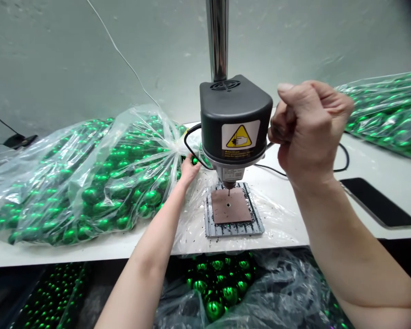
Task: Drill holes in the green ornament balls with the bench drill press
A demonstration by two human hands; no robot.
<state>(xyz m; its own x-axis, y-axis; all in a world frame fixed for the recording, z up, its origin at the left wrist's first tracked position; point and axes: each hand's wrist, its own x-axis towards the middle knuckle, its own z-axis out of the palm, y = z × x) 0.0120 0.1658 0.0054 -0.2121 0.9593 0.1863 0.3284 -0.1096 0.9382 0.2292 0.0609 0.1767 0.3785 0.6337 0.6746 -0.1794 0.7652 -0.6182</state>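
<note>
Right hand (310, 130): nearest the camera, was curled tight into a fist just beside the drill head (236, 109); whether it gripped anything could not be told.
Green ball (194, 160): lay, partly hidden, at the fingers of the left hand (189, 171).
Left hand: was partly curled; hold or mere touch could not be told.
Brown plate (222, 214): lay below the drill bit (229, 192), on a grey base (208, 224).
Clear bag (159, 160): bulged with green balls, left of the left hand.
Phone (376, 201): lay beyond the right forearm.
</note>
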